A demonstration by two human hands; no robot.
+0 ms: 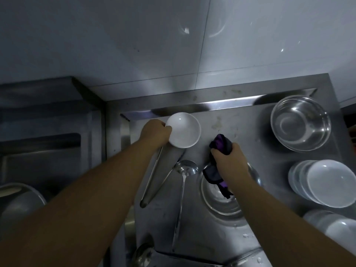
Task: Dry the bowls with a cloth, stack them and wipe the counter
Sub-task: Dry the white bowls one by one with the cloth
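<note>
Left hand grips the rim of a small white bowl at 11 o'clock on the steel counter; can't tell if the bowl rests on the counter or is lifted just off it. Right hand is closed around a bunched dark cloth with purple, held above a steel bowl at center. Cloth is not touching the white bowl.

Stack of white bowls sits at 3 o'clock, tilted, more white bowls at 4 o'clock, large steel bowl at 2 o'clock. Tongs and a ladle lie between the arms.

Progress looks like mid-task: some bowls already stacked at right, this white one likely next to dry or place. Steel bowls left. Counter shows water drops near 5 o'clock, so wiping seems not done.
</note>
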